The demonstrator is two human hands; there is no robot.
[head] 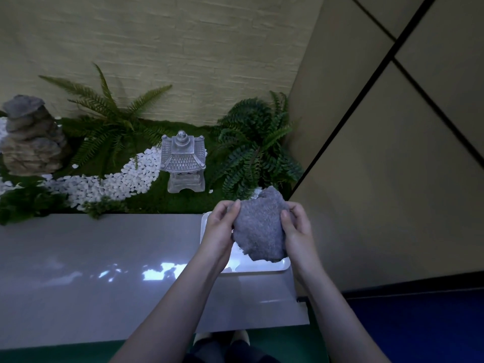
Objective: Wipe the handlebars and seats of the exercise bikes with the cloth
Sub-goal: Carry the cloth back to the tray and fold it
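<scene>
Both the left hand (222, 226) and the right hand (296, 229) pinch the cloth (259, 229), which hangs between them. No exercise bike is in view, so neither hand is nearer

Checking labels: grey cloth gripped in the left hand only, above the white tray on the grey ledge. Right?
No: both hands grip it. The left hand and right hand each hold a side of the grey cloth, above the white tray on the grey ledge. The head view shows it.
</scene>
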